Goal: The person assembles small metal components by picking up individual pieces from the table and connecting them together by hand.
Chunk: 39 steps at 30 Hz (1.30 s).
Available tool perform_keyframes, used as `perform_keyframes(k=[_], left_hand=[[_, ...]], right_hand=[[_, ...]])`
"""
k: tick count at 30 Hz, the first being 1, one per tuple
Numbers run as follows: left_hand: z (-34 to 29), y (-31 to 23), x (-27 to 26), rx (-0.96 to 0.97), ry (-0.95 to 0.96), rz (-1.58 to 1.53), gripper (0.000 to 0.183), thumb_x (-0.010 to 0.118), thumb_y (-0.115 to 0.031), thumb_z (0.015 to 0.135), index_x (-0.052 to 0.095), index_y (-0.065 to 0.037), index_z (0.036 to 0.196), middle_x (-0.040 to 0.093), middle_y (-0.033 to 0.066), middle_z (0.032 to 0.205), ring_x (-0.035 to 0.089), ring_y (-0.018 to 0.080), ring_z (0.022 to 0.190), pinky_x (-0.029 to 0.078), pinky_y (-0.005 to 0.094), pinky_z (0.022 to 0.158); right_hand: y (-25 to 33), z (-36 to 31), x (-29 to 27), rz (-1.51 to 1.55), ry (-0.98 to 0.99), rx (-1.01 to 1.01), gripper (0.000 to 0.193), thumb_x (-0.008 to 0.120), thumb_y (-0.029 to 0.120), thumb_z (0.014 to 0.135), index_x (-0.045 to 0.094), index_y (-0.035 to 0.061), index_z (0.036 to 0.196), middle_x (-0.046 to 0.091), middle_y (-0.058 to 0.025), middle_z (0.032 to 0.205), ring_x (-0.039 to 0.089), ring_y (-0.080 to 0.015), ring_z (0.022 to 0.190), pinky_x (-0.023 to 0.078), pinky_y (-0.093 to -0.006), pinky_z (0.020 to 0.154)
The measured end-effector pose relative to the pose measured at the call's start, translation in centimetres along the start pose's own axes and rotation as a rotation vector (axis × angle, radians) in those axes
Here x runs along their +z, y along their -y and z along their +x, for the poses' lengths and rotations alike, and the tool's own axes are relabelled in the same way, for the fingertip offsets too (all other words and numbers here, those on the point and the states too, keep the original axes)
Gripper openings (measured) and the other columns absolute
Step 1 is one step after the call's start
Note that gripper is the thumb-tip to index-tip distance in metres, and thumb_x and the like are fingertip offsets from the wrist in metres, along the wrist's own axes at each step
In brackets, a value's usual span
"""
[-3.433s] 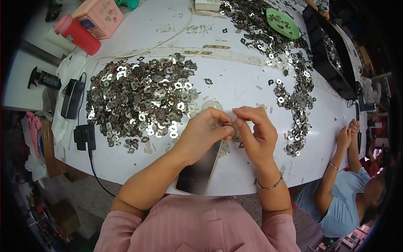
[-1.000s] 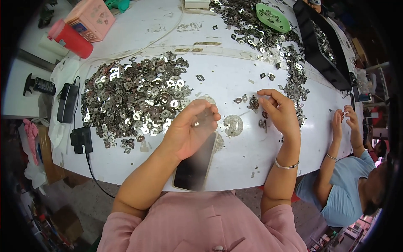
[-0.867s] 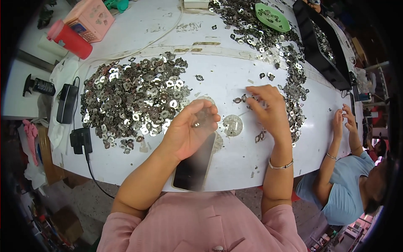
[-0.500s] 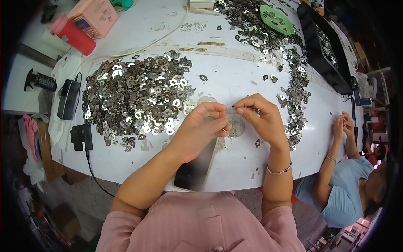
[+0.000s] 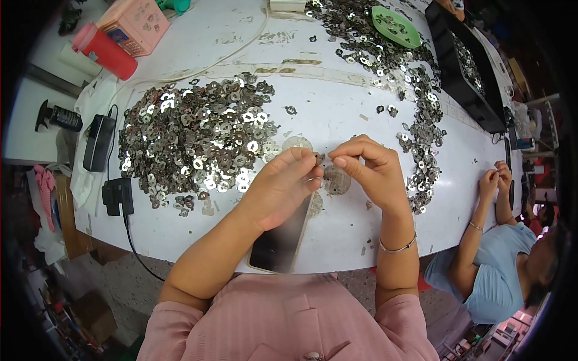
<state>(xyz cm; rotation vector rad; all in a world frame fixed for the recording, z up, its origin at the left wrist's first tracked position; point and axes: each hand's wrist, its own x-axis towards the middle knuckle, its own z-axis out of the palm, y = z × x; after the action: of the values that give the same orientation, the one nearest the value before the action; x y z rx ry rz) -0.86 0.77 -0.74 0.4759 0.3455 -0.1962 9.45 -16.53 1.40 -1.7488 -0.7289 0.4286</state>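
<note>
Over the middle of the white table [image 5: 337, 114], my left hand [image 5: 280, 189] pinches a small dark metal piece [image 5: 319, 159] between thumb and fingertips. Just to its right, my right hand [image 5: 373, 171] has thumb and forefinger closed together near that piece; anything between them is too small to make out. Left of my hands lies a large heap of flat, ring-like metal pieces [image 5: 192, 132], some dark and some shiny. A dark phone [image 5: 276, 249] lies under my left wrist, partly covered by it.
More metal pieces [image 5: 421, 120] trail down the right side. Beyond are a green tray [image 5: 406, 39] and a black bin [image 5: 481, 99]. At left stand a red bottle [image 5: 108, 54], a pink box [image 5: 135, 27] and a black adapter [image 5: 117, 197] with a cable. A co-worker [image 5: 481, 265] sits at right.
My right hand has shifted slightly left, and its fingertips are now closer to my left hand's. The small metal piece now shows at my left fingertips. The co-worker's hands have moved slightly.
</note>
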Motion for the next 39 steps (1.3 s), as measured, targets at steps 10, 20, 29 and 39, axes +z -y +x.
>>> perform_keyframes(k=[10, 20, 29, 39], left_hand=[[0.1, -0.6, -0.4, 0.105, 0.021, -0.099, 0.01, 0.057, -0.019, 0.093, 0.058, -0.009, 0.094, 0.059, 0.0048, 0.092, 0.057, 0.0154, 0.083, 0.05, 0.0276, 0.076], [0.3, -0.7, -0.9, 0.144, -0.016, -0.137, 0.014, 0.056, -0.021, 0.094, 0.058, -0.007, 0.095, 0.058, 0.005, 0.09, 0.057, 0.0144, 0.081, 0.05, 0.0262, 0.072], [-0.2, -0.6, 0.1, 0.091, -0.012, 0.155, 0.02, 0.055, -0.018, 0.094, 0.055, -0.006, 0.11, 0.059, 0.0052, 0.099, 0.058, 0.016, 0.09, 0.048, 0.0304, 0.081], [-0.1, -0.6, 0.3, 0.069, 0.017, 0.162, 0.014, 0.055, -0.016, 0.095, 0.054, -0.006, 0.105, 0.059, 0.0048, 0.1, 0.057, 0.0139, 0.088, 0.047, 0.028, 0.077]], right_hand=[[-0.9, 0.6, -0.9, -0.508, -0.257, -0.155, 0.014, 0.068, 0.004, 0.08, 0.071, 0.0063, 0.094, 0.064, -0.0042, 0.087, 0.054, -0.0155, 0.077, 0.043, -0.0268, 0.069], [-1.7, 2.7, 2.2, -0.985, -0.229, -0.309, 0.028, 0.066, 0.009, 0.08, 0.065, 0.0122, 0.108, 0.06, -0.0022, 0.108, 0.051, -0.0201, 0.097, 0.032, -0.0365, 0.091], [-1.6, 2.5, 2.0, -0.538, -0.198, -0.21, 0.024, 0.062, 0.002, 0.078, 0.065, 0.0066, 0.101, 0.064, -0.0065, 0.097, 0.059, -0.0215, 0.087, 0.044, -0.0318, 0.081], [0.4, 0.9, 2.5, -0.259, -0.1, -0.411, 0.026, 0.07, -0.007, 0.074, 0.065, 0.0023, 0.097, 0.066, -0.0094, 0.096, 0.06, -0.0175, 0.085, 0.048, -0.0282, 0.077]])
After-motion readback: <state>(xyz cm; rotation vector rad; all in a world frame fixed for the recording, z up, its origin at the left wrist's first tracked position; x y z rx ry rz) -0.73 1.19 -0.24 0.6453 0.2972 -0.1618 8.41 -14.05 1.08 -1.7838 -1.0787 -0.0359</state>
